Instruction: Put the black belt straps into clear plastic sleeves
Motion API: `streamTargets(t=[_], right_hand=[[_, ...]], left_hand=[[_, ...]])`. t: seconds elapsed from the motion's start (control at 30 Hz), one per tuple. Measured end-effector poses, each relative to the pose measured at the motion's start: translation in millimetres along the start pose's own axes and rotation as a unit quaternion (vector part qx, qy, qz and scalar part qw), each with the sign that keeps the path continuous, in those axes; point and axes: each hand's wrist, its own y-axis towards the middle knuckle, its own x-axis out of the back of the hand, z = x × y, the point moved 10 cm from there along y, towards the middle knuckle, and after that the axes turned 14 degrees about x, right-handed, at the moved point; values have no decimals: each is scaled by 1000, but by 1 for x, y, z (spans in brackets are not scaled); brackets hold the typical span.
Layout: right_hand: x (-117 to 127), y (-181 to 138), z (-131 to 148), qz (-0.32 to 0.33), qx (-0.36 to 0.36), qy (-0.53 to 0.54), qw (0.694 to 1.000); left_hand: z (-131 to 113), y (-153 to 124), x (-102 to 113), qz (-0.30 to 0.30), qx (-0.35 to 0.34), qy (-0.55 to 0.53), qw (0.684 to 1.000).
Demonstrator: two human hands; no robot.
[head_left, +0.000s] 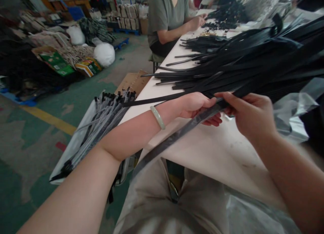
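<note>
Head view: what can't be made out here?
- Black strap: the gripped stretch is hidden between left hand and right hand.
- Strap pile: cut off by the right edge.
- Small dark parts by the co-worker: too small and blurred to identify.

Soft, diffuse light is filling the room evenly; only faint shadows are falling on the pale matte tabletop (202,149). Wide-angle distortion is bending the edges and stretching the bare left forearm (76,186) at the lower corner. The heap of long black flat straps (253,62) is crushing to near-solid dark. The long dark plastic-sleeved strap (177,136) is smearing slightly. The crinkled clear plastic sheet (291,109) is catching mild glare. Background clutter is blurring.
</note>
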Motion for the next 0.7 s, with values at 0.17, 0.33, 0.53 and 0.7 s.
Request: streamTargets(t=[0.17,0.33,0.53,0.7], right_hand=[[39,19,-16,-115,-57,104,986],[-5,3,-21,3,-53,83,995],[9,7,-9,-61,0,92,994],[1,3,-20,8,-41,40,998]], left_hand=[[4,-2,-5,-18,8,57,998],[-7,-3,7,-67,-39,26,997],[-16,-12,6,-64,-56,81,993],[-11,-7,18,-115,-43,117,986]])
